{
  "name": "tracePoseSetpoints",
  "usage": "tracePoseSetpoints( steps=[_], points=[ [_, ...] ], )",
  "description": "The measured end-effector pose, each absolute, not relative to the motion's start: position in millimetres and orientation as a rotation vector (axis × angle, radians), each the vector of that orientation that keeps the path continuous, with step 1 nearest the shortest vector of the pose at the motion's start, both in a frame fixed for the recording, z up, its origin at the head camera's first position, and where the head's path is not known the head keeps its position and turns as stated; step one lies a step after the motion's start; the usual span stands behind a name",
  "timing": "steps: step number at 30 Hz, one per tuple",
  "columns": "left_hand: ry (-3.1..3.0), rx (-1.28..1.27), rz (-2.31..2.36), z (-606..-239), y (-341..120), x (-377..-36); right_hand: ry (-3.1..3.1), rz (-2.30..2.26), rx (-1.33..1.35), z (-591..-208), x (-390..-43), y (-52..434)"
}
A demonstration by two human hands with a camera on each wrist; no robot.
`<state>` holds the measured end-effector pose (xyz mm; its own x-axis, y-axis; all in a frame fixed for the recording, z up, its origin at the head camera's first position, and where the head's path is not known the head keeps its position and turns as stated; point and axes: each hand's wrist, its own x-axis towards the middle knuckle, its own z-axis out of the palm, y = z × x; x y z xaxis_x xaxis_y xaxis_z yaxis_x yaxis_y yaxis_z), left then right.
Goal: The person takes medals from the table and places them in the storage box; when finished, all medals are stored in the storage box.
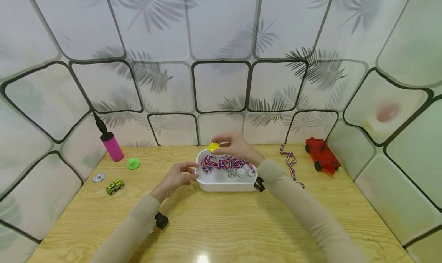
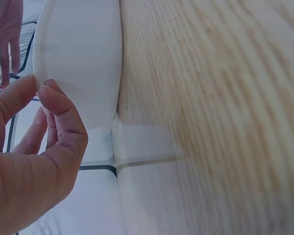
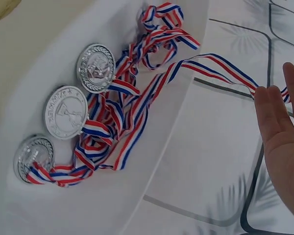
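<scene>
Left hand (image 1: 176,177), thumb and fingers pinching the left rim of the white tray (image 1: 221,184), which rests on the desk (image 1: 221,224); the left wrist view shows the fingertips (image 2: 56,100) closed against the tray's outer wall. This hold serves best as a brace, kept low and still so the tray does not slide. Inside the tray, just right of this hand, lie three silver medals (image 3: 68,110) in a tangle of red, white and blue ribbons (image 3: 132,105). Right hand (image 1: 235,146), above the tray's far edge, fingertips pinching a gold medal (image 1: 213,146); its ribbon trails down into the tangle. A slow, straight lift is advisable, since the strands cross and a quick pull would likely drag the silver medals along. A loose ribbon (image 1: 290,165) lies on the desk to the right of this hand, and a red toy wagon (image 1: 322,155) further right.
</scene>
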<state>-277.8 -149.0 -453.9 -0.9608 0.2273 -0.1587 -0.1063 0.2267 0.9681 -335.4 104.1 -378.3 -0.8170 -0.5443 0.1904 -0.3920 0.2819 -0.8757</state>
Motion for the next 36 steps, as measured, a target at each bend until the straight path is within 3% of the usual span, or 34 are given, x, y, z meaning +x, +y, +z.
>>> tracePoseSetpoints(
  steps=[24, 36],
  points=[
    [2.245, 0.124, 1.785, -455, -150, -278, 2.397, -1.244, -0.904, -436, -340, 76],
    [2.242, 0.143, 1.819, -455, -149, -277, 2.350, -0.995, -0.785, -438, -332, 94]
  ],
)
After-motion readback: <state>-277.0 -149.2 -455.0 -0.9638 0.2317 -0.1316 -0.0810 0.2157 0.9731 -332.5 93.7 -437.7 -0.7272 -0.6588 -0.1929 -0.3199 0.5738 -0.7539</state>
